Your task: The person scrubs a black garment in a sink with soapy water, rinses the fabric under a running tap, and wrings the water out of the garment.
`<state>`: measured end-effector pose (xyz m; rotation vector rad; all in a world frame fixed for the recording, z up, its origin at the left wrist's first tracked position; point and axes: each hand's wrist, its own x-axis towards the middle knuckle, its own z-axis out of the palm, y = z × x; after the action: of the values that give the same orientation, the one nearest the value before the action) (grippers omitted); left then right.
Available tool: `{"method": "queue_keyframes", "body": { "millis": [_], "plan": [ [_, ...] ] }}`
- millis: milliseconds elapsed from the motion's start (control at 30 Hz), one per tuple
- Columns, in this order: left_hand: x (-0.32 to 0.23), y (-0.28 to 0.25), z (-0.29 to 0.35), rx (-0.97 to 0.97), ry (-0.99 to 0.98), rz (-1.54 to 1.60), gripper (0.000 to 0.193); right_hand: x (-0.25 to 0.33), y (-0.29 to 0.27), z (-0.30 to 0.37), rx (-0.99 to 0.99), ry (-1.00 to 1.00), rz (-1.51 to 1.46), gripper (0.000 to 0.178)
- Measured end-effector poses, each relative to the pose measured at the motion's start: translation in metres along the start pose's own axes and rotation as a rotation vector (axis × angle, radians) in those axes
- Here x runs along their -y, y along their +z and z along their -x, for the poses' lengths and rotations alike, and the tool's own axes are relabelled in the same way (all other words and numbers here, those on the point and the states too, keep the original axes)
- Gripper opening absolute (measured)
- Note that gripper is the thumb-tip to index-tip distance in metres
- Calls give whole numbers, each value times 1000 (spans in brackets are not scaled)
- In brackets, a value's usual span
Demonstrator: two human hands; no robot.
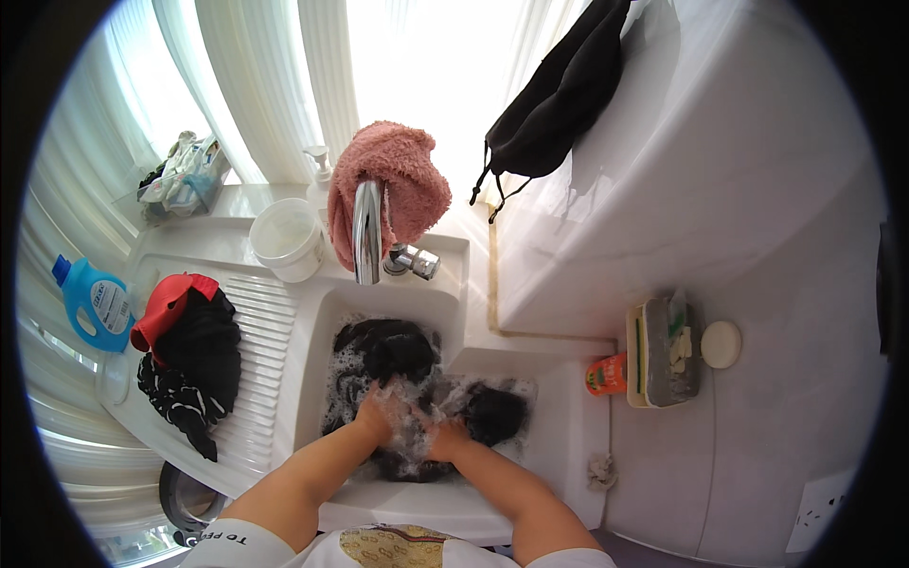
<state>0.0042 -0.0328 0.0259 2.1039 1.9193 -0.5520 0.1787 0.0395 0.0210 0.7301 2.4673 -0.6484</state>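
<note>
Black wet laundry lies bunched in soapy water in the white sink. A dark bundle of it sticks out of the suds to the right. My left hand reaches into the water among the cloth. Close beside it, my right hand is in the splashing foam next to the black fabric. Suds and spray hide the fingers of both hands, so what they grip does not show. Over the sink, a pink towel is draped around the chrome faucet.
Red and black clothes lie on the ribbed washboard at left, beside a blue detergent bottle. A white bucket stands behind. A black face mask hangs at upper right; a soap caddy sits on the right wall.
</note>
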Motion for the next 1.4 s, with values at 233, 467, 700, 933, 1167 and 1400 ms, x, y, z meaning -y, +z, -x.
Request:
{"method": "queue_keyframes", "body": {
  "millis": [233,467,700,933,1167,1400],
  "plan": [
    [22,-85,-28,-66,-87,472,68,-43,-49,28,-855,57,-450,51],
    [19,-69,-22,-194,-142,302,57,-59,-19,16,-690,468,-367,63],
    [34,-92,53,-127,-28,457,56,-9,-43,59,-353,-98,-324,86],
    [6,6,35,-254,44,173,78,10,-5,18,-182,-70,95,110],
    [18,-48,6,161,72,334,67,4,-51,-4,112,-23,-153,99],
    [53,-46,2,-315,-245,308,60,22,-32,-27,-569,-245,28,78]
  ]
}}
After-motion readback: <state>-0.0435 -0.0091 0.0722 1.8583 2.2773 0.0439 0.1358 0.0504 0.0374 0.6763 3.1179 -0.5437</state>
